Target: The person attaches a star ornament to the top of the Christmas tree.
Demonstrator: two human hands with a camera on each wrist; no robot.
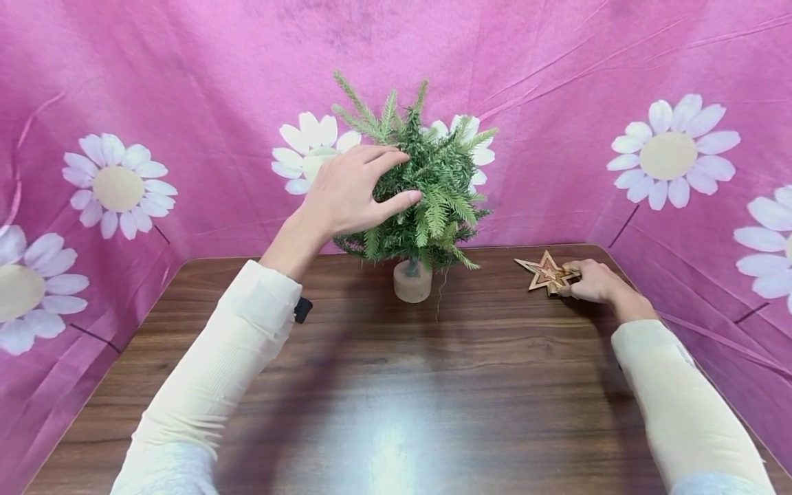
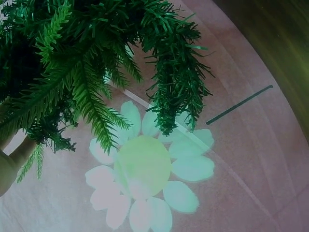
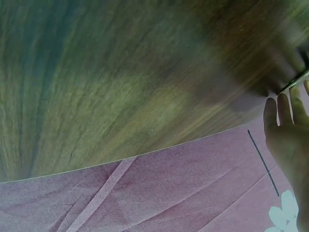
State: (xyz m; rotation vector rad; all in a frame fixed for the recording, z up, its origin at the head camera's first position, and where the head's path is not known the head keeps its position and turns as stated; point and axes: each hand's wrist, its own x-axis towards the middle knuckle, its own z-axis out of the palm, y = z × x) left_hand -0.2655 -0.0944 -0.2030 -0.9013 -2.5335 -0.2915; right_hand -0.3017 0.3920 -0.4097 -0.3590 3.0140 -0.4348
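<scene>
A small artificial Christmas tree (image 1: 433,185) stands upright on a round pale wooden base (image 1: 412,282) at the back middle of the table. My left hand (image 1: 355,189) is at its upper left, thumb and index finger spread apart against the greenery. The other fingertips are hidden. Green branches (image 2: 89,92) fill the upper left of the left wrist view, with part of the hand (image 2: 9,169) at the edge. Right of the tree, my right hand (image 1: 594,282) grips a gold star tree topper (image 1: 546,273) by its right side, low over the table.
The brown wood-grain table (image 1: 433,385) reaches back to a pink cloth (image 1: 532,69) printed with white daisies, which also hangs at both sides. A thin loose strand (image 1: 441,295) dangles beside the tree's base. Black strokes mark the cloth.
</scene>
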